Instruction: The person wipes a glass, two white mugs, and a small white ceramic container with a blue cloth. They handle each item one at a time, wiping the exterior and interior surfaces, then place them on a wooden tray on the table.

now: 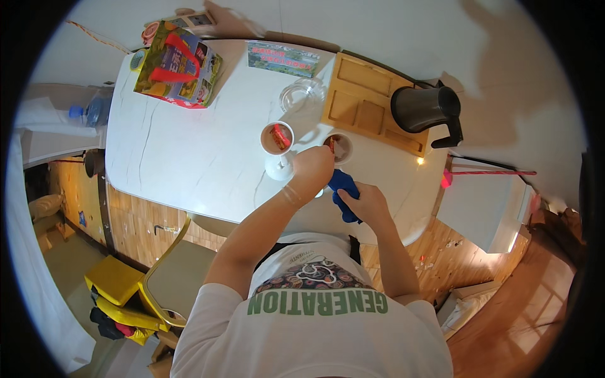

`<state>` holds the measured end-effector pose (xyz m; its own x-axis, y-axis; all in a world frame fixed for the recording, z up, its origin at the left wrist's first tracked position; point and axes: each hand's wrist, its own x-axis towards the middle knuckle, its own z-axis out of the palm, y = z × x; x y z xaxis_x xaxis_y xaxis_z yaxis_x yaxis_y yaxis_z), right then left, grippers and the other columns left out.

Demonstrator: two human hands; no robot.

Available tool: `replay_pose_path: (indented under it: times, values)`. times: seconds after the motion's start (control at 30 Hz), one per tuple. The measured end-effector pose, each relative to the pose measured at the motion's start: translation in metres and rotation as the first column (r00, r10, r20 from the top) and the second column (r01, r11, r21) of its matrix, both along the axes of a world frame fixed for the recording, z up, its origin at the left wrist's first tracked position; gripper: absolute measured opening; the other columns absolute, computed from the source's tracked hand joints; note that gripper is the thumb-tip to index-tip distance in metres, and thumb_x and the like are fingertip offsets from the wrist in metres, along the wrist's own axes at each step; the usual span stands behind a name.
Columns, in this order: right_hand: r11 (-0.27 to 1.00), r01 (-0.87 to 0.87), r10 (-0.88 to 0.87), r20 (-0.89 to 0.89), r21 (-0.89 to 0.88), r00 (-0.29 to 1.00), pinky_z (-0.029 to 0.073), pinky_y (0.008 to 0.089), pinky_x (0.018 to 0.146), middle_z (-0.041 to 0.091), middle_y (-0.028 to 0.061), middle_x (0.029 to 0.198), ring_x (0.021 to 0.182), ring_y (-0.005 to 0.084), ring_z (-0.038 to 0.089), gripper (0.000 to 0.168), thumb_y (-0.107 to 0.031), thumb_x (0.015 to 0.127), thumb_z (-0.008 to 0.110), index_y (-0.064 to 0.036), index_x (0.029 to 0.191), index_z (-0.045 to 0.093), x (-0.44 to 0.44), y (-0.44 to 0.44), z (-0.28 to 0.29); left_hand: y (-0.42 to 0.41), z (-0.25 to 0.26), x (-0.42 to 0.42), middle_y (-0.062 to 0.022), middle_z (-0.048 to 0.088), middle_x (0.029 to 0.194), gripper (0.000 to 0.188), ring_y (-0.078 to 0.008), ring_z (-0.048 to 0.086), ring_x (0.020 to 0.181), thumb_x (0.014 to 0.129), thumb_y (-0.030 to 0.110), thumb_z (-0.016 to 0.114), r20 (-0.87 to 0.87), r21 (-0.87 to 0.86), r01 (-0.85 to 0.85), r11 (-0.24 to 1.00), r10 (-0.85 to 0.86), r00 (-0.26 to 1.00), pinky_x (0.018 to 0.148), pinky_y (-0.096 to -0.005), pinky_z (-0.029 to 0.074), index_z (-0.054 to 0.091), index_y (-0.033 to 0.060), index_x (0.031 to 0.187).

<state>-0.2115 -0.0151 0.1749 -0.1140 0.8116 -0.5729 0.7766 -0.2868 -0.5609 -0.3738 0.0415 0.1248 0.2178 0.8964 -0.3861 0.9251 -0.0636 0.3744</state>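
My right hand (371,205) is closed on a dark blue cloth (347,208) over the table's near part. At the near left rim of a round cup (347,150) is my left hand (315,164), curled, its fingertips hidden. A red packet (332,141) shows beside that hand, within the cup's outline; whether I grip it cannot be seen. To the left, a white cup (263,146) holds another red packet (280,136). A small white object (278,170) lies just below that cup, and clear round lids or dishes (300,96) lie beyond.
On the white marble-patterned table (189,156) are a wooden tray (364,101), a dark kettle (420,108) on its right part, a colourful bag (179,71) with red handles and a printed card (282,59). A chair (182,271) stands near the front left edge.
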Motion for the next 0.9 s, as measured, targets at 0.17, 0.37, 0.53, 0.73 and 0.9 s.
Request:
replay_pose_path:
  times: [0.17,0.37,0.53,0.73,0.9]
  values:
    - [0.997,0.072,-0.073,-0.04,-0.031,0.997,0.05,0.0369,0.058,0.064,0.0146,0.064,0.058,0.028,0.063,0.038,-0.04,0.084,0.061,-0.003,0.079,0.066,0.011,0.0,0.014,0.016,-0.001,0.021,-0.0112,0.07,0.083,0.01,-0.0275,0.069,0.075,0.082,0.014,0.06,-0.048,-0.088,-0.059,0.994,0.055,0.997,0.06,-0.0361,0.054,0.068,0.0077,0.085]
    - [0.991,0.132,-0.13,-0.039,0.03,0.991,0.049,0.034,0.054,0.063,0.0109,0.061,0.054,0.0238,0.062,0.038,-0.041,0.084,0.063,-0.003,0.081,0.067,0.026,-0.007,-0.004,0.014,-0.014,0.019,-0.0114,0.069,0.081,0.013,-0.0302,0.068,0.076,0.083,0.017,0.059,0.027,0.018,-0.186,0.982,0.186,0.982,0.063,-0.0374,0.054,0.067,0.0074,0.083]
    - [0.968,0.244,-0.249,-0.205,-0.053,0.946,0.049,0.0304,0.05,0.064,0.0094,0.063,0.054,0.019,0.062,0.037,-0.038,0.084,0.065,-0.002,0.084,0.068,0.025,0.005,0.011,0.014,0.023,0.004,-0.0163,0.066,0.076,0.019,-0.0351,0.063,0.069,0.084,0.021,0.057,0.201,0.045,-0.292,0.955,0.278,0.939,0.061,-0.0435,0.049,0.064,0.0038,0.084]
    - [0.97,0.22,-0.194,-0.219,0.102,0.956,0.05,0.0299,0.052,0.066,0.0128,0.074,0.057,0.0194,0.063,0.037,-0.033,0.084,0.067,0.004,0.085,0.066,0.037,0.012,-0.007,0.048,0.06,-0.018,-0.0096,0.065,0.071,0.02,-0.0125,0.058,0.054,0.084,0.016,0.061,0.638,-0.34,-0.415,0.844,0.531,0.557,0.051,-0.0254,0.044,0.063,-0.0038,0.086]
    - [0.911,0.411,-0.358,-0.415,0.043,0.837,0.051,0.0274,0.052,0.065,0.012,0.072,0.057,0.0177,0.064,0.034,-0.028,0.085,0.068,0.005,0.093,0.063,0.041,0.02,-0.008,0.08,0.027,0.009,-0.0047,0.066,0.084,0.02,-0.0102,0.059,0.061,0.088,0.018,0.06,0.625,-0.722,-0.257,0.643,0.765,0.156,0.052,-0.021,0.042,0.059,0.002,0.099]
